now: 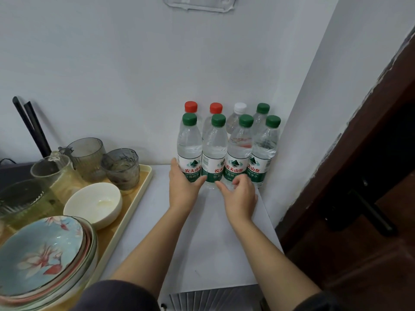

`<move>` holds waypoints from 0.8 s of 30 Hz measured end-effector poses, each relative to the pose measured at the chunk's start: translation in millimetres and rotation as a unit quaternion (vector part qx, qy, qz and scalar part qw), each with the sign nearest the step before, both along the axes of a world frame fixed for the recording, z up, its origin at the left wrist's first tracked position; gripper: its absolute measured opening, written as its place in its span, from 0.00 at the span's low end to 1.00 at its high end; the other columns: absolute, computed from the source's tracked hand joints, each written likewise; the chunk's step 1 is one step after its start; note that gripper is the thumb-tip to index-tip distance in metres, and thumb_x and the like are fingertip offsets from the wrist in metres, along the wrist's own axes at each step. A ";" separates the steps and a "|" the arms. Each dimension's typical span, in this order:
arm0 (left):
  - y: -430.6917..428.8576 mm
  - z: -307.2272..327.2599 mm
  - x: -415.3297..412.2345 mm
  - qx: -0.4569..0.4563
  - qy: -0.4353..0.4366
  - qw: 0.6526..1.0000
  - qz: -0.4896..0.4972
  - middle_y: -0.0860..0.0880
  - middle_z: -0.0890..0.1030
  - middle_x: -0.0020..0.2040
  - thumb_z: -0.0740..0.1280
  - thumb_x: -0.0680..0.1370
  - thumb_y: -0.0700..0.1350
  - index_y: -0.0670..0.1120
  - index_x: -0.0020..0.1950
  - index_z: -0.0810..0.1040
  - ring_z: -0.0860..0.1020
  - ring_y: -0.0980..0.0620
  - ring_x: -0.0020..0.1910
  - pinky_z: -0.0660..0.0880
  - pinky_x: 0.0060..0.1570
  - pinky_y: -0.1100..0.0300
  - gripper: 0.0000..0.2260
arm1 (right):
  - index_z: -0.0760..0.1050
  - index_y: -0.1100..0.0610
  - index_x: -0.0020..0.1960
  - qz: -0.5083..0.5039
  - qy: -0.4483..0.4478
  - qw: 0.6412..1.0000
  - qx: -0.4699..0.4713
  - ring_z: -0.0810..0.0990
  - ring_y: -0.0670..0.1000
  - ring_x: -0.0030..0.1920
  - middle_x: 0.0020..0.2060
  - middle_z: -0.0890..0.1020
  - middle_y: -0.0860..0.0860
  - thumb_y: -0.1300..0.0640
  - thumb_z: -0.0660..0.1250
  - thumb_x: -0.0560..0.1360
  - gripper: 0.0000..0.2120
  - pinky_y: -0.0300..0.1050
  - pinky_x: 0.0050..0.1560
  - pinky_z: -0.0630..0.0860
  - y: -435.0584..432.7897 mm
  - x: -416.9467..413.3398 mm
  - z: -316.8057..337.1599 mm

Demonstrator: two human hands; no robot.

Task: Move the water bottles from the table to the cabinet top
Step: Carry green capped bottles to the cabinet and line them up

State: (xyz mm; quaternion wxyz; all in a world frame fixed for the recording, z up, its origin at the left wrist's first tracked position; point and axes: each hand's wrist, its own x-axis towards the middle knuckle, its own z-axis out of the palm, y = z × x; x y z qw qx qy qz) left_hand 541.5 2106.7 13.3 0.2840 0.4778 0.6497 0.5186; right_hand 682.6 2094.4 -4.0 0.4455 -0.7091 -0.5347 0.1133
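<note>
Several clear water bottles stand upright in two rows in the back right corner of the white cabinet top (213, 243). The front row has green caps; behind it are two red caps, one white and one green. My left hand (183, 189) wraps the lower part of the leftmost front bottle (189, 144), thumb on its right side. My right hand (239, 198) curls around the base of the third front bottle (239, 149). Both bottles rest on the surface, touching their neighbours.
A cream tray (132, 198) on the left holds grey glasses (121, 167), a glass jug, a white bowl (94, 203) and stacked blue floral bowls (45, 254). White walls close the back and right. A dark wooden door with a black handle (368, 209) stands at the right.
</note>
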 end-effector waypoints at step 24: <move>-2.2 2.0 25.9 -0.003 0.078 0.994 0.074 0.37 0.50 0.79 0.80 0.65 0.54 0.40 0.79 0.45 0.48 0.39 0.78 0.51 0.76 0.45 0.56 | 0.71 0.55 0.56 -0.034 -0.055 0.995 -0.075 0.73 0.59 0.61 0.56 0.75 0.54 0.41 0.78 0.66 0.28 0.55 0.56 0.70 4.3 28.8 8.0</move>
